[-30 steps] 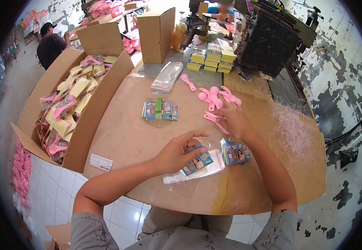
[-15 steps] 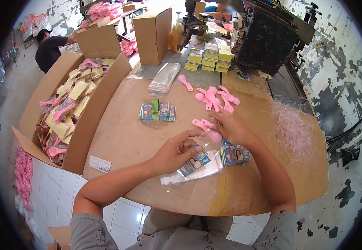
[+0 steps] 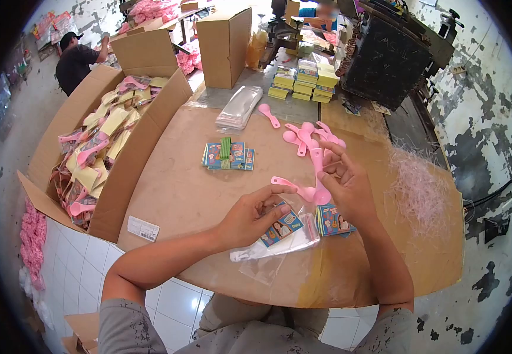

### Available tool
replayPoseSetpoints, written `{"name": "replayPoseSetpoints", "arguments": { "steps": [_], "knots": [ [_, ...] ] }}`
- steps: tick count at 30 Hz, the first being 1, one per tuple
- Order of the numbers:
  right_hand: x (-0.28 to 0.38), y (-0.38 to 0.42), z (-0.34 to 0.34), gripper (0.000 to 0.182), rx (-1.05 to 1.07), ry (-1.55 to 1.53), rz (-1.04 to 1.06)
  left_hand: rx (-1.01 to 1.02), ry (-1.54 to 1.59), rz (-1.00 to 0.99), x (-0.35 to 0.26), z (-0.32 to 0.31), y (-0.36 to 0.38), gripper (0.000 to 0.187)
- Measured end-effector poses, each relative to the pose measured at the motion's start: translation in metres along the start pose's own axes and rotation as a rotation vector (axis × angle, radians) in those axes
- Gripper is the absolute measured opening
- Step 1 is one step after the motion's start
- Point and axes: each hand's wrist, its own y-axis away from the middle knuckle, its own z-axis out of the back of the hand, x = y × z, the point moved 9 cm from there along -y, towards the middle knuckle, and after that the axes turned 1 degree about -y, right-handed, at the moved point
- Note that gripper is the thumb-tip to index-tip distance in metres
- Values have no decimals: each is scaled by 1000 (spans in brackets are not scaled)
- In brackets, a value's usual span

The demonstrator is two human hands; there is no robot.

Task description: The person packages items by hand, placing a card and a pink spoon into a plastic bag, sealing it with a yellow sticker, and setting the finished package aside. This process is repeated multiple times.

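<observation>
My left hand pinches a blue printed card between thumb and fingers, above clear plastic bags lying on the cardboard tabletop. In my right hand is a pink spoon, gripped with its handle pointing away and its bowl towards me. A second pink spoon lies beside my left fingertips, its bowl close to the held spoon. Partly under my right wrist sits a stack of blue cards. Beyond the right hand, several more pink spoons form a loose pile.
A large carton of packed spoons stands at the left. A banded card bundle, clear bags and yellow-edged card stacks lie farther back. Plastic shreds cover the right side. Two other people are in the background.
My right hand has drawn one pink spoon away from the other near the left fingers and turned it more upright. The left hand keeps the card; the view has shifted slightly.
</observation>
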Motion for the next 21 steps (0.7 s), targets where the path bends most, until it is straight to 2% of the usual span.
{"name": "replayPoseSetpoints", "arguments": {
  "steps": [2, 5, 8, 12, 14, 20, 21],
  "knots": [
    [-9, -1, 5, 57, 50, 20, -49, 11, 29, 19, -7, -2, 1, 39],
    [-3, 5, 0, 58, 31, -131, -100, -2, 21, 17, -3, -1, 0, 40],
    [14, 5, 0, 59, -69, -273, -19, -14, -25, 29, -1, 0, 0, 40],
    [10, 8, -6, 56, -21, -205, -44, -17, -5, -26, 1, -2, -3, 37],
    [4, 13, -13, 53, 0, -157, -78, -7, -34, 48, 2, -2, 0, 35],
    [-10, 22, -21, 45, -55, -190, 94, -43, 9, 103, 10, 4, 0, 33],
    [-4, 21, -24, 41, 17, -5, 214, -46, -3, 113, 9, 6, -1, 33]
  ]
}}
